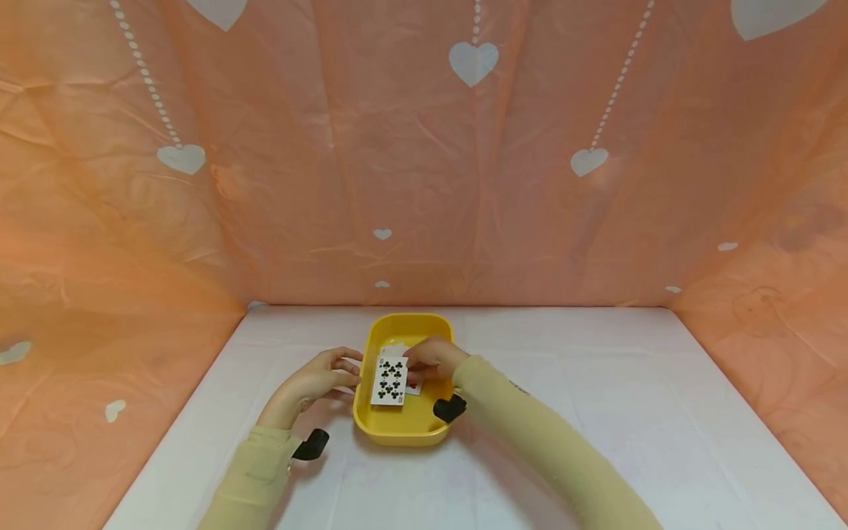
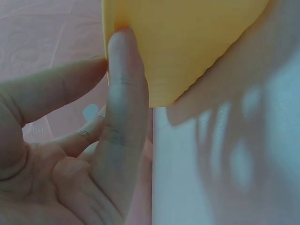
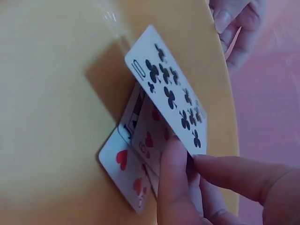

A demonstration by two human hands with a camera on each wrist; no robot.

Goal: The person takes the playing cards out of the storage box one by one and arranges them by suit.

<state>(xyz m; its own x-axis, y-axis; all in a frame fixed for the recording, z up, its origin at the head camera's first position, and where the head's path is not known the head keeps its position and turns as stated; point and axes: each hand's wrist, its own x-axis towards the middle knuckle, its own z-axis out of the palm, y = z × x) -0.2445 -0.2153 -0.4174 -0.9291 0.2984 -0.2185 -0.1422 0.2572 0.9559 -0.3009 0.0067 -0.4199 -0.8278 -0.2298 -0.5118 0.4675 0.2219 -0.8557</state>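
Observation:
A yellow tray [image 1: 403, 436] sits mid-table. My right hand [image 1: 419, 362] reaches over it and pinches a ten of clubs [image 1: 389, 380] by one end, tilted face up above the tray floor. In the right wrist view the ten of clubs [image 3: 171, 93] hangs between thumb and fingers of the right hand [image 3: 180, 152], over a jack [image 3: 135, 111] and heart cards [image 3: 125, 161] lying in the tray [image 3: 56, 93]. My left hand [image 1: 344, 374] is at the tray's left side; in the left wrist view its fingers [image 2: 123, 84] lie straight against the tray's outer wall [image 2: 187, 42].
The white tabletop [image 1: 596, 412] stretches to either side of the tray. Peach cloth walls with white hearts [image 1: 473, 62] close in the back and both sides. Black wrist cameras [image 1: 449, 407] sit on both sleeves.

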